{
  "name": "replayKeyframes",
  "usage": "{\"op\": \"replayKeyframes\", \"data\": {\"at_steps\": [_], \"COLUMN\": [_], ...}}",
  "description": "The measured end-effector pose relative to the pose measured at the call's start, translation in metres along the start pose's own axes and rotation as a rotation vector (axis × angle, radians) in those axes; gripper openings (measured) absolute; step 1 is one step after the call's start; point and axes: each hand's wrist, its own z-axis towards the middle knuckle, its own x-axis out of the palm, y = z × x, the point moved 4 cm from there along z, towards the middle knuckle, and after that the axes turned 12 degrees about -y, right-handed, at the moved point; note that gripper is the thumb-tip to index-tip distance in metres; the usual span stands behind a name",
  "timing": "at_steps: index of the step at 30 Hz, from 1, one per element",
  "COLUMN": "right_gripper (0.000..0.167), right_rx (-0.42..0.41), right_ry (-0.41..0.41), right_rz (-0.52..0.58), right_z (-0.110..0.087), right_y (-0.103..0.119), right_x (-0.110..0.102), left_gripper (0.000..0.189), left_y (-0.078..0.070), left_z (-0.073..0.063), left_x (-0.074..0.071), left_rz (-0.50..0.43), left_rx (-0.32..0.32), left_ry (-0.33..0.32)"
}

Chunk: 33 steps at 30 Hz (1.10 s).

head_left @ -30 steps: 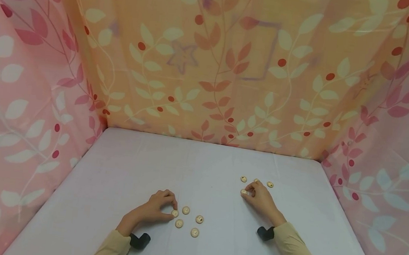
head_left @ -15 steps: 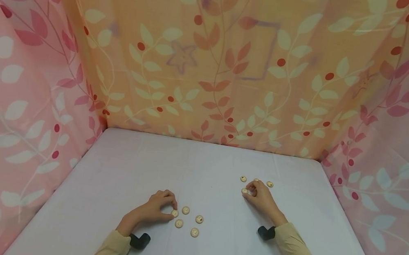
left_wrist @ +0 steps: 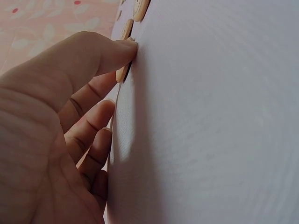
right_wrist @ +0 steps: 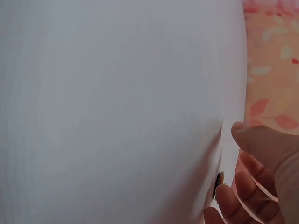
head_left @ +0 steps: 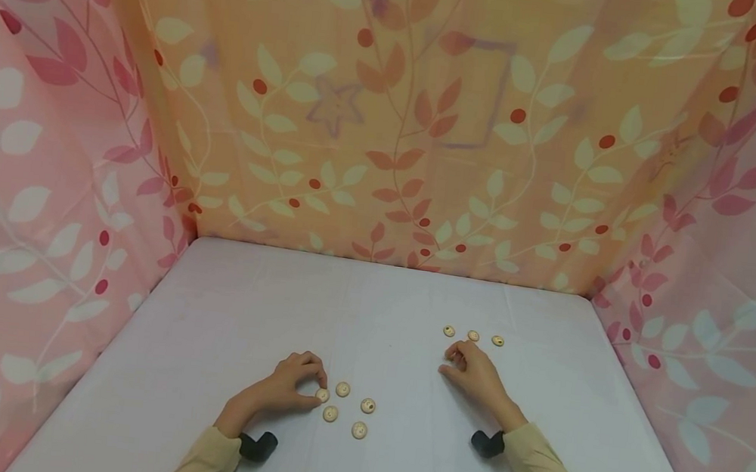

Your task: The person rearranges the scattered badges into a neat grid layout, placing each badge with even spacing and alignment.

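My left hand [head_left: 289, 382] pinches a small, round, pale tan disc that looks like wood [head_left: 322, 395] between thumb and forefinger, just above or on the smooth white cloth-covered table [head_left: 262, 301], exactly as it did a second ago. Near that grip lie four matching discs, in the same places as before: the upper disc [head_left: 343, 389], the lower-left disc [head_left: 330, 414], the dark-marked disc [head_left: 368, 406] and the front disc [head_left: 359, 430]. What has changed is at my right hand [head_left: 477, 375]: half a second ago its thumb and finger were closed on a disc; now the thumb stands apart from the loosely bent fingers, and that disc is mostly or wholly hidden from above. From the right wrist I see the edge of a disc [right_wrist: 221, 179] beside my fingers, but cannot tell which one it is. Just beyond my fingertips lie the far-left disc [head_left: 448, 331], the far-middle disc [head_left: 473, 336], now uncovered where my hand had partly hidden it, and the far-right disc [head_left: 498, 340], all flat.
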Motion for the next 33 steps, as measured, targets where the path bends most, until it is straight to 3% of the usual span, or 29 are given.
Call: {"op": "replayKeyframes", "data": {"at_steps": [12, 24, 33], "right_gripper": [0.022, 0.021, 0.026], "right_rx": [-0.039, -0.191, -0.319], "right_ry": [0.058, 0.145, 0.267], "right_rz": [-0.017, -0.034, 0.037], "right_z": [-0.01, -0.021, -0.031], "right_y": [0.03, 0.059, 0.081], "right_x": [0.014, 0.039, 0.053], "left_gripper": [0.019, 0.02, 0.02], "left_y": [-0.001, 0.002, 0.003], "left_z": [0.0, 0.001, 0.0], "left_x": [0.0, 0.0, 0.001], "left_rz": [0.001, 0.002, -0.003], "left_rx": [0.002, 0.018, 0.011], "left_ry": [-0.005, -0.003, -0.005]}}
